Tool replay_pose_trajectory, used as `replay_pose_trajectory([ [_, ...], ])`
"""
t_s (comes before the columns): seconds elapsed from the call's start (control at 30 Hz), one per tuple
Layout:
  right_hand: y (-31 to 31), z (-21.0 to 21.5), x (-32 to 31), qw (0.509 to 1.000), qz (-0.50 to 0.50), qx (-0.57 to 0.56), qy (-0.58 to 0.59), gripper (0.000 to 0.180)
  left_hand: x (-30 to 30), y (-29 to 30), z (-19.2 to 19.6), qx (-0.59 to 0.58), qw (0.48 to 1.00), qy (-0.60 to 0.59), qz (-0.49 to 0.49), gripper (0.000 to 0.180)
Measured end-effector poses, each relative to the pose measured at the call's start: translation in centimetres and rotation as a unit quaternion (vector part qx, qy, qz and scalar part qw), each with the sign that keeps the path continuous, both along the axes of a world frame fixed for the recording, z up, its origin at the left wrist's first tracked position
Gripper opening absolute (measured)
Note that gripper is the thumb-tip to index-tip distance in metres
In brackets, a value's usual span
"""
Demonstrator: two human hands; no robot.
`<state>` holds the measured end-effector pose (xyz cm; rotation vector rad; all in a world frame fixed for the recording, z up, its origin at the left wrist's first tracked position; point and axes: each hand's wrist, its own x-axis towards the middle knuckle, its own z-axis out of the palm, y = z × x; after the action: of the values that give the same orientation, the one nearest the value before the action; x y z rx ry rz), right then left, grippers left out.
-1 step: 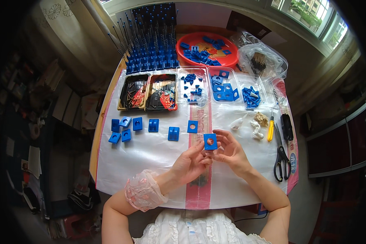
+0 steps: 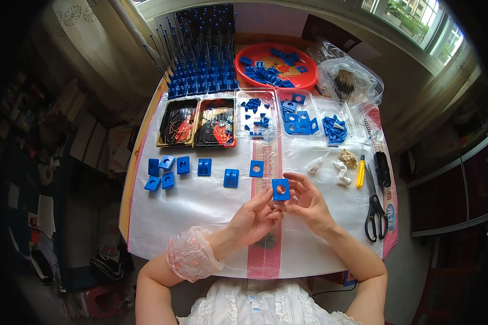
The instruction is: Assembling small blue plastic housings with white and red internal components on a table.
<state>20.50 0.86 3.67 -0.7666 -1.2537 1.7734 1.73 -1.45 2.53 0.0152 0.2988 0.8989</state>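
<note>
The counter (image 2: 200, 216), covered with a clear plastic sheet, spreads out beyond both hands. At its far edge, well beyond the hands, stands a dark rack of upright thin rods on blue bases (image 2: 200, 54), and to the right of that a round red plastic basin (image 2: 303, 81) holding blue parts. Nearer, but still beyond the hands, sit two black trays of small hardware (image 2: 198, 123) and three clear plastic trays of blue pieces (image 2: 295, 114). To the right of the right hand lie black-handled scissors (image 2: 374, 214) and a yellow-handled tool (image 2: 360, 172). To the left of the left hand lies a cluster of loose blue plastic blocks (image 2: 168, 170), with two more just beyond the fingers. The left hand (image 2: 252, 219) and the right hand (image 2: 308, 205) meet above the counter, both closed around a small square blue plastic block with a round hole (image 2: 280, 190), fingertips pinching its edges from either side.
</note>
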Motion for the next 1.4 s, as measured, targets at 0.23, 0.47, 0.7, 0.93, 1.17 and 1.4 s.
replay_pose_trajectory([
  [0.23,-0.6,-0.2,-0.6,0.997,-0.006,-0.061,0.040,0.072,0.4,-0.4,-0.5,-0.006,1.000,-0.025,-0.010,0.026],
  [0.47,-0.9,-0.4,-0.6,0.994,-0.004,-0.083,0.076,0.063,0.6,-0.6,-0.8,-0.019,0.998,-0.051,-0.025,0.028],
  [0.7,-0.9,-0.3,-0.5,0.995,-0.006,-0.076,0.071,0.060,0.6,-0.8,-0.7,-0.032,0.997,-0.058,-0.030,0.029],
  [0.93,-0.9,0.1,-0.4,0.996,-0.007,-0.073,0.059,0.058,0.5,-0.8,-0.6,-0.005,0.999,-0.032,-0.040,0.030],
  [1.17,-0.9,0.6,-0.6,0.997,-0.014,-0.060,0.056,0.055,0.5,-0.9,-0.7,0.006,0.999,-0.009,-0.041,0.027],
  [1.4,-0.4,0.0,-0.4,0.997,-0.027,0.074,0.001,0.049,0.6,-0.8,-1.2,0.020,0.997,0.039,-0.056,0.026],
])
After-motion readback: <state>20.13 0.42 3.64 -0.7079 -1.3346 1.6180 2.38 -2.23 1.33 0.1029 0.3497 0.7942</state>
